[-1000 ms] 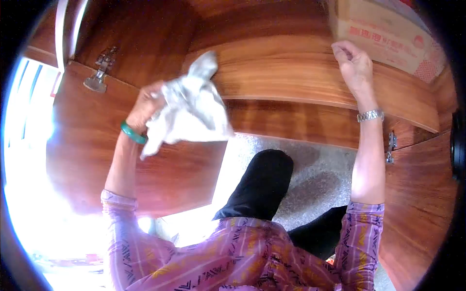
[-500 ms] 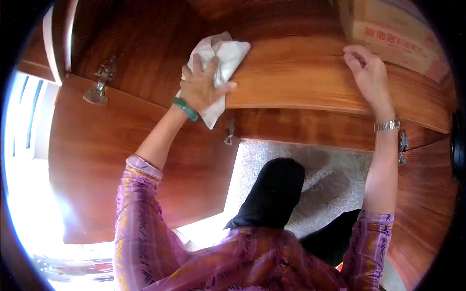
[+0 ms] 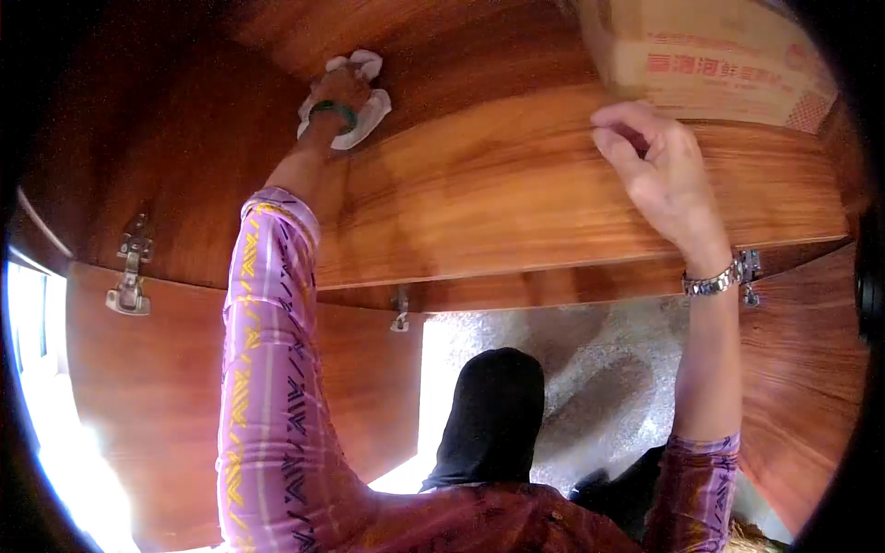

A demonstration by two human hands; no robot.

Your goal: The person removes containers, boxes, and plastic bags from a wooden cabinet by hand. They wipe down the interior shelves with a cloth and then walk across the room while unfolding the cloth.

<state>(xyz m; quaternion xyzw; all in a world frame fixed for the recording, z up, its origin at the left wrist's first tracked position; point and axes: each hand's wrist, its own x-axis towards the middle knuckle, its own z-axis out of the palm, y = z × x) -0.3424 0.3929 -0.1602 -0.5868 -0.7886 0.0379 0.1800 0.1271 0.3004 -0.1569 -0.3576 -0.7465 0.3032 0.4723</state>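
My left hand [image 3: 341, 89] is deep inside the wooden cabinet, pressing a white cloth [image 3: 372, 112] against the shelf board. The cloth is bunched under the palm and sticks out around the fingers. A green bangle [image 3: 334, 112] circles that wrist. Over the right part of the brown shelf [image 3: 479, 194] hovers my right hand [image 3: 659, 170], its fingers loosely bent and a gap showing between thumb and fingers. Nothing is in it. It is nearest to the cardboard box [image 3: 710, 78] with red printing, which stands at the back right of the shelf.
Open cabinet doors flank the shelf, the left door [image 3: 166, 387] and the right door [image 3: 802, 350]. Metal hinges [image 3: 129, 276] show at the left side, with another hinge [image 3: 750, 276] near my right wrist. Below the shelf edge are my knee [image 3: 498, 396] and the speckled floor [image 3: 599, 369].
My left hand has slid the cloth farther back and left into the cabinet. My right hand has shifted slightly left and remains bent over the shelf. The view has tilted toward the interior.
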